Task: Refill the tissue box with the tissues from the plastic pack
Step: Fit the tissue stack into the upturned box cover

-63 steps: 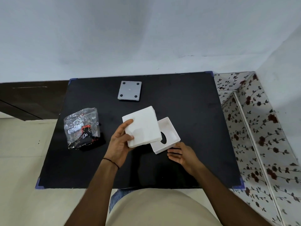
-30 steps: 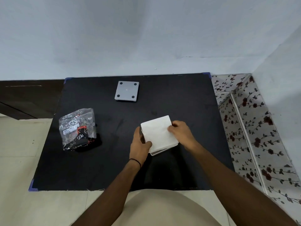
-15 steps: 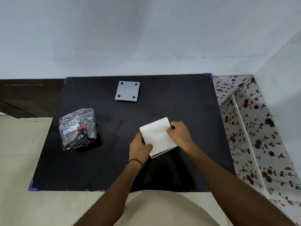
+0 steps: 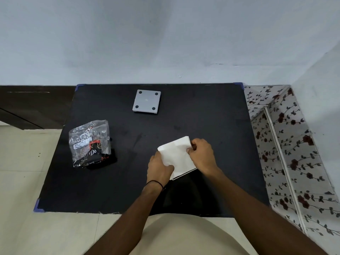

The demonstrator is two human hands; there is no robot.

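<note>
I am looking down from the head camera onto a black table [image 4: 184, 116] pushed against a pale wall; both of my bare hands meet at a white stack of tissues [image 4: 176, 153] lying a little right of the table's middle, toward the near edge; my left hand [image 4: 160, 167], with a thin dark band [image 4: 156, 183] at its wrist, clasps the stack's near-left corner, thumb laid on top and the fingers curled down along its side; my right hand [image 4: 201, 156] closes over the far-right edge, its fingertips pinching into the paper where the surface is creased; under the stack only a thin pale rim shows along the near-right side, which I take to be the tissue box [image 4: 184, 175], though the tissues cover almost all of it and I cannot tell how far they sit inside; the plastic pack [image 4: 90, 143], crinkled clear film with a white label and black and red print, lies well apart on the left part of the table, touched by neither hand; a grey square plate [image 4: 146, 103] with four dark pads at its corners rests flat near the far edge, well apart from the stack; blue guards cap the table corners, and a floral-patterned surface [image 4: 287, 144] runs along the right side beside the table.
</note>
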